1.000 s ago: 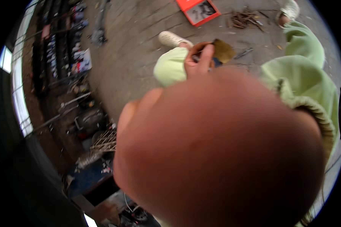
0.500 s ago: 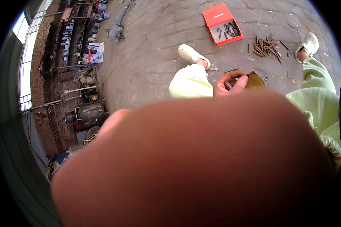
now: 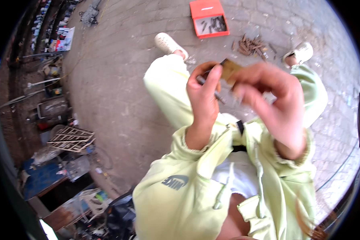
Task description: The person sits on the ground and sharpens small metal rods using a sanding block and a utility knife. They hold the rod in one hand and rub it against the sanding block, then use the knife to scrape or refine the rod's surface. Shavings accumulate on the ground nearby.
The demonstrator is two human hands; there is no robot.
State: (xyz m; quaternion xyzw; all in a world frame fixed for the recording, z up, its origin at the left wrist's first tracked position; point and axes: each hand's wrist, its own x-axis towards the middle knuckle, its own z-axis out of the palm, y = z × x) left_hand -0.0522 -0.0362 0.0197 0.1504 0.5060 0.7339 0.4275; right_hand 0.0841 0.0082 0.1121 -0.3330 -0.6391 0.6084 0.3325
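My left hand [image 3: 203, 94] is closed, holding a short dark metal rod [image 3: 220, 97] that sticks out beside the thumb. A small yellow-brown sheet [image 3: 230, 71], which looks like sandpaper, stands at the tips of its thumb and forefinger. My right hand [image 3: 278, 94] is just right of the sheet, with bent fingers at its edge. Motion smears those fingers, so whether they grip the sheet is unclear. Beyond both hands, an open red box [image 3: 210, 35] holds several dark metal pieces [image 3: 217, 25]. A pile of rusty brown rods [image 3: 251, 45] lies to its right on the ground.
Grey paving [image 3: 116, 80] spreads around my feet in pale clogs [image 3: 168, 43]. Along the left are cluttered shelves [image 3: 38, 28], a slatted rack [image 3: 74, 138], and a blue-topped bench [image 3: 42, 176]. Greyish machinery [image 3: 90, 15] lies at the upper left.
The large blurred hand or arm that covered the lower view is gone. My right hand now shows beside the sheet. The view has shifted, uncovering my lap and jacket.
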